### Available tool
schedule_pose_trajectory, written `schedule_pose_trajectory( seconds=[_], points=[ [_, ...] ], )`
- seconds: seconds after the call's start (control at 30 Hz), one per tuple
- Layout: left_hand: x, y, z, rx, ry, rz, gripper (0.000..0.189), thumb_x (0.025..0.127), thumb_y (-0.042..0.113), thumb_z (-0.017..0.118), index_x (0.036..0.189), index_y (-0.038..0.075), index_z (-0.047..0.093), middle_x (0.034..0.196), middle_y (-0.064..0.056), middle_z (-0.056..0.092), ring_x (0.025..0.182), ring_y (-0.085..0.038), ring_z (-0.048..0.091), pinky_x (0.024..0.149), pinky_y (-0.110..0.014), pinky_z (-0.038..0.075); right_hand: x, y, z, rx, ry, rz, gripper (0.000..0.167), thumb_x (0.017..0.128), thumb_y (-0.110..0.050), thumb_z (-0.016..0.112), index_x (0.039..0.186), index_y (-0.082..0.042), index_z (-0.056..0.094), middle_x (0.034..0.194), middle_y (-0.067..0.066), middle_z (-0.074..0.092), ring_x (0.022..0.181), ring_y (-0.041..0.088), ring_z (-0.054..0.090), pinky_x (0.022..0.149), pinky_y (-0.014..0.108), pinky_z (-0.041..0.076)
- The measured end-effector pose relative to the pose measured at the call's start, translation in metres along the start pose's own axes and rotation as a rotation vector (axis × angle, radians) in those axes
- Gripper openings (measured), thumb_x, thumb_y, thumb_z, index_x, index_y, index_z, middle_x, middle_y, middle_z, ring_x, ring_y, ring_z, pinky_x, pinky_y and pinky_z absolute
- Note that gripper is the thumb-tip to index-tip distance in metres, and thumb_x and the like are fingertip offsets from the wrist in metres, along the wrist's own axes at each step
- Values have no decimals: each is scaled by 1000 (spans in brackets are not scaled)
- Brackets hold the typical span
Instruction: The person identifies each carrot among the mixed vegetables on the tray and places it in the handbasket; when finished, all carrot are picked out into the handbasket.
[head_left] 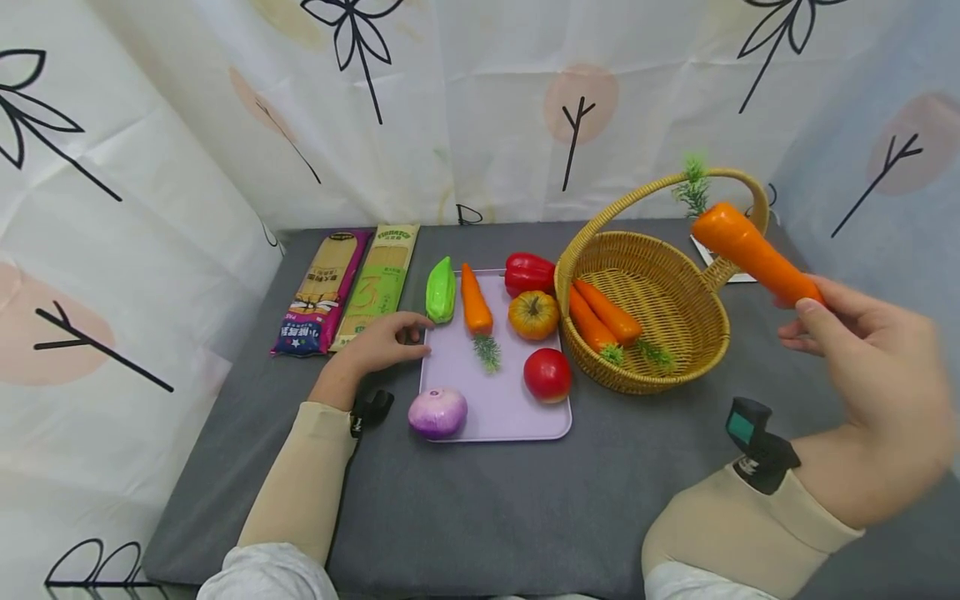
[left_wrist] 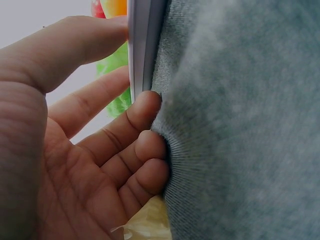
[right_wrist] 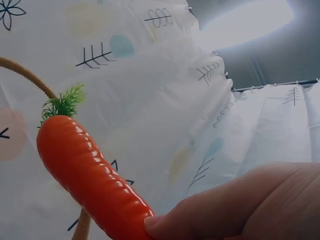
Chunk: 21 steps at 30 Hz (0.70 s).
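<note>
My right hand [head_left: 877, 358] holds a toy carrot [head_left: 757, 254] up by its narrow tip, right of the basket handle. The right wrist view shows the thumb on the carrot [right_wrist: 90, 175], its green fronds at the far end. At the tray's left edge rests my left hand [head_left: 386, 340], thumb and forefinger touching the lilac tray [head_left: 502, 421], the other fingertips on the cloth. On the tray are a carrot [head_left: 476, 302], small pumpkin [head_left: 533, 315], tomato [head_left: 547, 375], purple onion [head_left: 438, 413], red bell pepper [head_left: 527, 273] and green ridged vegetable [head_left: 441, 292].
A wicker basket [head_left: 637, 382] with a tall arched handle stands right of the tray, with two carrots [head_left: 607, 312] inside. Two noodle packets, one purple [head_left: 322, 292] and one green [head_left: 378, 283], lie at the back left. A patterned curtain [head_left: 495, 125] hangs behind the grey-covered table [head_left: 487, 517].
</note>
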<state>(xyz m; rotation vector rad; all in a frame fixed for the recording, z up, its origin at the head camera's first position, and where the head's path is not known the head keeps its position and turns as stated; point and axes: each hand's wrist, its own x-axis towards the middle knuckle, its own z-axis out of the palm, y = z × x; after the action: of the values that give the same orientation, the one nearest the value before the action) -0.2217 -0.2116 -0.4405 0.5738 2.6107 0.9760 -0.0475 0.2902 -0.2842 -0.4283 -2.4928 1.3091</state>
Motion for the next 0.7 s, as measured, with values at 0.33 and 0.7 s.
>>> schedule_pose_trajectory(
  seconds=[0.33,0.7],
  points=[
    [-1,-1,0,-3,-1,-4,44,91,33,78,131,17,67,104,-7,59,95,-25,51,81,-39,46,25,11,8,-16,-147,51,57,107,-33,51,151,2,45,100,-22,57,76,-3,64,71,9,49],
    [0,0,0,6,-3,6,44,91,32,78,131,17,67,104,-7,59,94,-25,52,81,-39,45,53,28,22,37,-280,94,59,107,-32,52,151,6,43,94,-24,60,79,-1,65,79,12,49]
  ],
)
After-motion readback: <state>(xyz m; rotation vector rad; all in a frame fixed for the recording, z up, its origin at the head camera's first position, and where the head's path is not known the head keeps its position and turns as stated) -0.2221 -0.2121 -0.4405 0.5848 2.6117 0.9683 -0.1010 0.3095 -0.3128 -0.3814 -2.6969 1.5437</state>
